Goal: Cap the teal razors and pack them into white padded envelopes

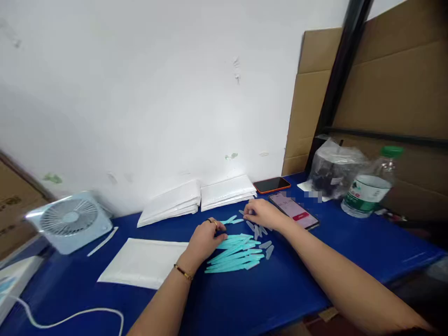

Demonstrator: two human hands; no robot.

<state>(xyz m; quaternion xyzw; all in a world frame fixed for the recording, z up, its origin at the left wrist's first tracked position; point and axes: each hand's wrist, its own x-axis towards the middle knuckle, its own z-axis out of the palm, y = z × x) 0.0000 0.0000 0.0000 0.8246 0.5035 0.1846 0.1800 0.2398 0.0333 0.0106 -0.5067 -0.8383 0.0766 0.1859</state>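
My left hand (206, 239), with a ring and a bracelet, has its fingers closed by the handle of a turquoise eyebrow razor (229, 220). My right hand (261, 213) is pinched at the far end of the razors; what lies between its fingertips is too small to make out. Under and beside my left hand, several more turquoise razors (234, 256) lie in a loose fanned pile, their heads pointing right. Several small translucent blade caps (266, 245) are scattered between the pile and my right forearm.
White padded envelopes (171, 203) lie stacked along the wall, and a single envelope (140, 263) is left of my left hand. Two phones (294, 210) rest behind my right arm. A water bottle (369, 186) and a plastic-wrapped roll (336, 168) stand right; a fan (72, 219) stands left.
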